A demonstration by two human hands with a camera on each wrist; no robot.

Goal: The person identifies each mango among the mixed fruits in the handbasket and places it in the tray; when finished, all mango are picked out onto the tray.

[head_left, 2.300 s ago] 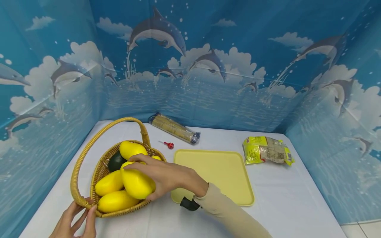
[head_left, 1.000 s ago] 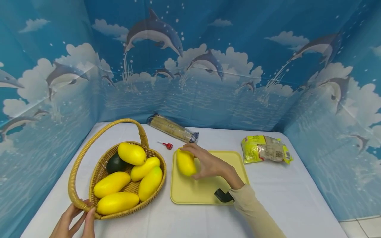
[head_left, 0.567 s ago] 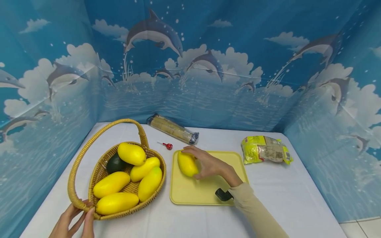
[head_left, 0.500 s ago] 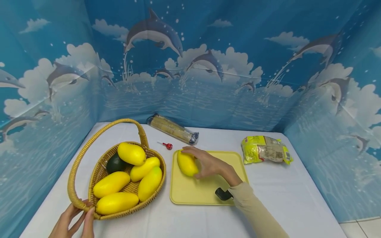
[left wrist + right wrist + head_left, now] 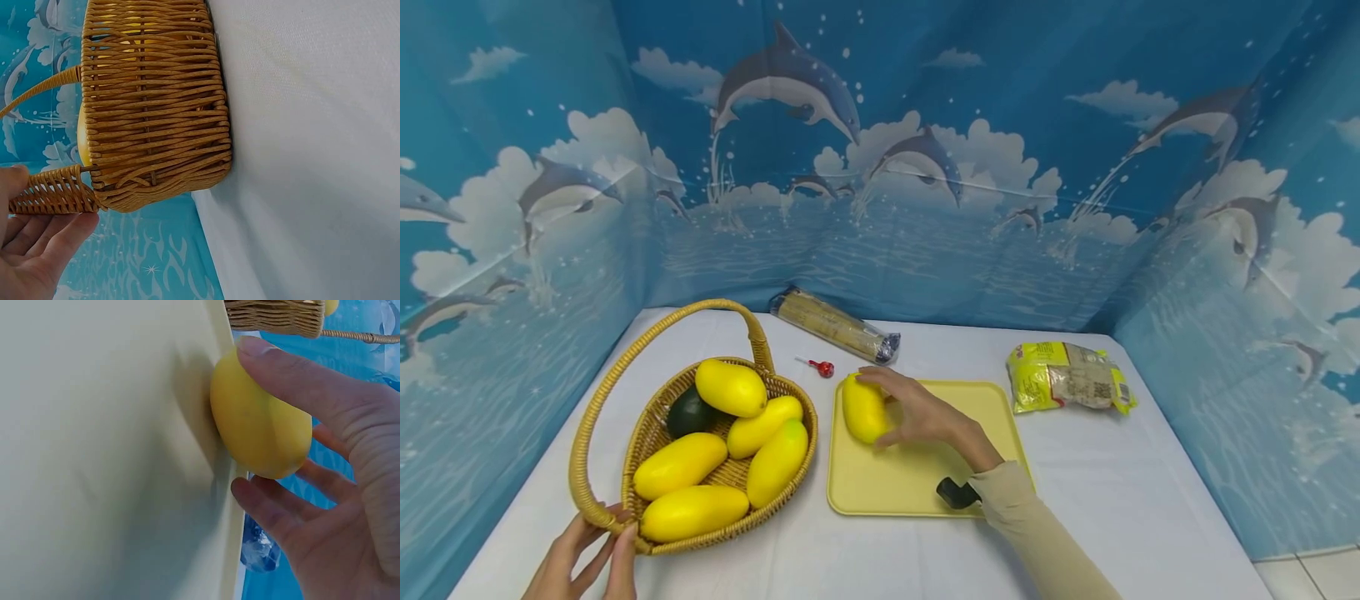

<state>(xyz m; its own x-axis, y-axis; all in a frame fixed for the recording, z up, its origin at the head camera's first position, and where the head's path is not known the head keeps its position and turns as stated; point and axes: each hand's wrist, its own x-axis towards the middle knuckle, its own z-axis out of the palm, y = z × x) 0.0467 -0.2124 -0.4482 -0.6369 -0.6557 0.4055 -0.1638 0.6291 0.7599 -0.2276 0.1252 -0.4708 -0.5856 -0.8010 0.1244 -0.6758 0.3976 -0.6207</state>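
My right hand [image 5: 925, 412] holds a yellow mango [image 5: 864, 408] at the left part of the yellow tray [image 5: 917, 492]. In the right wrist view, the thumb lies along one end of the mango [image 5: 259, 419] and the fingertips sit at its other end, close over the tray surface. At the near left, my left hand [image 5: 580, 554] pinches the wicker basket [image 5: 722, 533] where its handle [image 5: 583, 433] meets the rim. The left wrist view shows thumb and fingers on either side of that woven handle base [image 5: 53, 190]. Several mangoes and a dark green avocado [image 5: 690, 412] lie in the basket.
A red lollipop [image 5: 825, 368] lies behind the gap between basket and tray. Farther back is a long clear-wrapped pack of pale sticks [image 5: 835, 323]. At the right rear lies a yellow-green bag [image 5: 1071, 377]. Dolphin-print curtains [image 5: 880, 167] enclose the white table.
My right hand has carried the mango right, from the basket to the tray. Since half a second ago, the mango has shifted slightly left. My left hand stays at the basket handle.
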